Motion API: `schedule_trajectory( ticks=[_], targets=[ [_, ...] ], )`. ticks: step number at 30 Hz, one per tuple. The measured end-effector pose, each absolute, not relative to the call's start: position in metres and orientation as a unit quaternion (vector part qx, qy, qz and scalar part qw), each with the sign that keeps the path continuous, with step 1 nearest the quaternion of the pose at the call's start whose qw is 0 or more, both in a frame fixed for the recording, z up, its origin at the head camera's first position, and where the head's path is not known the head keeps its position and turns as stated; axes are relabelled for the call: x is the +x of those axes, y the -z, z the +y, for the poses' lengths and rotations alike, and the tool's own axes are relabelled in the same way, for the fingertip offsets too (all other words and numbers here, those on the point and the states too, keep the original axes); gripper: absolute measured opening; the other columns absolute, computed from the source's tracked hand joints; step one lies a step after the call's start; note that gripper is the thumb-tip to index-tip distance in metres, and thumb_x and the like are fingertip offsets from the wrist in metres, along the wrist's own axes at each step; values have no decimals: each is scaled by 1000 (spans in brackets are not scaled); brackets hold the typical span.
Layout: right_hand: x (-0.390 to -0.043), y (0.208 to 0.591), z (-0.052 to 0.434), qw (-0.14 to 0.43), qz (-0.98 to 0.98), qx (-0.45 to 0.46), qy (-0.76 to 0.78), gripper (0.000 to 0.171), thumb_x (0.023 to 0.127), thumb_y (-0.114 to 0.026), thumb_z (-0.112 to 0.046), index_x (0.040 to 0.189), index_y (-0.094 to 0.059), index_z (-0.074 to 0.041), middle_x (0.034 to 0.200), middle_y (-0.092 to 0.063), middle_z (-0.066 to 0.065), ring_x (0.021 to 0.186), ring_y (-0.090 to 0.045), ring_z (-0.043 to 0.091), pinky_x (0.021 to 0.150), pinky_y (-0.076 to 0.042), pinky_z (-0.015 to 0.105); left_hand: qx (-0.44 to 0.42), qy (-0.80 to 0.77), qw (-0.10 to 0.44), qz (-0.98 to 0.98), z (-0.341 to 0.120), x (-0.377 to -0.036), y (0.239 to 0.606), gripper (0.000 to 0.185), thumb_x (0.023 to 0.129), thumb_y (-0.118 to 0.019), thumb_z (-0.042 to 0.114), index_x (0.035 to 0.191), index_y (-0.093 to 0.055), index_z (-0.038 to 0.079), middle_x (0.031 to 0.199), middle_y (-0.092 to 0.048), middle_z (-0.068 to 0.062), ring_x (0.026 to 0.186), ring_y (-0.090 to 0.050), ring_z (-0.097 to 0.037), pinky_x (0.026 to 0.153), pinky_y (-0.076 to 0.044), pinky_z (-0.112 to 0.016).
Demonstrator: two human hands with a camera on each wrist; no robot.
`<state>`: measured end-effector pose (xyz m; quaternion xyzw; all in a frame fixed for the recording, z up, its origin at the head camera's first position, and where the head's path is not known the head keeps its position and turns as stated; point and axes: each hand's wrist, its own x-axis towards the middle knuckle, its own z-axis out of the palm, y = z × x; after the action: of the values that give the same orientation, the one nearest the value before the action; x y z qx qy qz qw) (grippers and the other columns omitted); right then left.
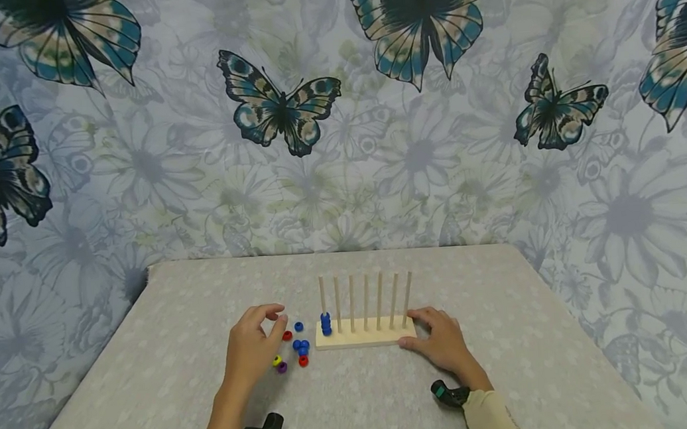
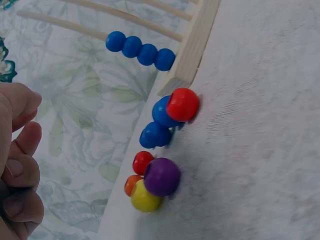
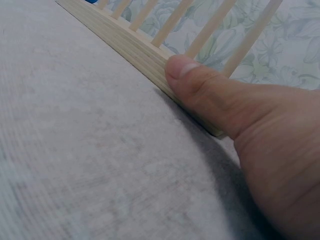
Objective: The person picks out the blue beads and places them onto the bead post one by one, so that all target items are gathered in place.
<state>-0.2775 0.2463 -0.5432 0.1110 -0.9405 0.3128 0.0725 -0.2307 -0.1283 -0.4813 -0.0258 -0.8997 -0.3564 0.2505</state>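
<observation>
Left hand (image 1: 251, 344) is raised just over the table (image 1: 152, 387), fingers loosely curled with thumb and forefinger tips drawn close; whether anything is pinched between them cannot be told. In the left wrist view the fingers (image 2: 20, 170) look empty. Just to its right lie the loose beads (image 1: 296, 351): blue, red, yellow, purple, one orange, clustered on the cloth near the rack's left end.

Right hand (image 1: 442, 340) rests on the table at the right end of the wooden peg rack (image 1: 365, 333), thumb (image 3: 200, 82) pressed flat against the base's edge, fingers around the end.

Four blue beads (image 1: 325, 323) sit stacked on the leftmost peg. The other pegs are bare.
</observation>
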Motion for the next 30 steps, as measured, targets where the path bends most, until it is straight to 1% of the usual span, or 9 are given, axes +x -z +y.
schedule_trajectory(
  ticks=[5, 8, 12, 18, 27, 30],
  targets=[
    [-276, 547, 246, 75, -941, 113, -311, 72, 74, -77, -66, 134, -63, -28, 130, -64, -5, 124, -56, 22, 96, -37, 46, -14, 357, 202, -912, -130, -230, 492, 21, 94, -70, 30, 113, -72, 21, 99, -67, 3, 56, -44, -12, 51, -40, -25],
    [-276, 547, 246, 74, -941, 114, -311, 72, 75, -76, -67, 134, -63, -28, 130, -64, -4, 124, -56, 22, 96, -37, 46, -5, 357, 168, -919, -130, -230, 497, 24, 95, -69, 32, 115, -72, 21, 98, -66, 4, 56, -45, -12, 51, -40, -26],
    [-276, 547, 247, 72, -940, 115, -312, 73, 75, -76, -68, 134, -63, -28, 130, -64, -4, 124, -56, 22, 97, -36, 45, -1, 348, 136, -927, -130, -229, 503, 25, 95, -68, 33, 117, -71, 22, 97, -66, 5, 57, -47, -12, 49, -40, -26],
    [-276, 546, 247, 67, -942, 114, -310, 74, 75, -76, -68, 135, -62, -28, 131, -64, -4, 125, -56, 22, 98, -37, 46, -1, 341, 121, -932, -130, -227, 506, 23, 94, -69, 29, 115, -72, 20, 97, -67, 2, 60, -46, -12, 51, -39, -27],
    [-274, 545, 246, 69, -942, 115, -308, 73, 75, -77, -66, 134, -63, -27, 130, -64, -3, 124, -56, 23, 99, -37, 48, -3, 342, 96, -935, -131, -226, 511, 24, 93, -72, 28, 115, -73, 20, 102, -69, 1, 55, -45, -11, 49, -39, -26],
    [-276, 544, 246, 70, -943, 116, -304, 73, 75, -76, -67, 135, -62, -26, 131, -64, -3, 124, -56, 24, 100, -37, 48, -8, 340, 94, -936, -132, -227, 511, 23, 92, -72, 26, 114, -73, 20, 102, -69, 1, 57, -44, -11, 51, -38, -27]
  ],
)
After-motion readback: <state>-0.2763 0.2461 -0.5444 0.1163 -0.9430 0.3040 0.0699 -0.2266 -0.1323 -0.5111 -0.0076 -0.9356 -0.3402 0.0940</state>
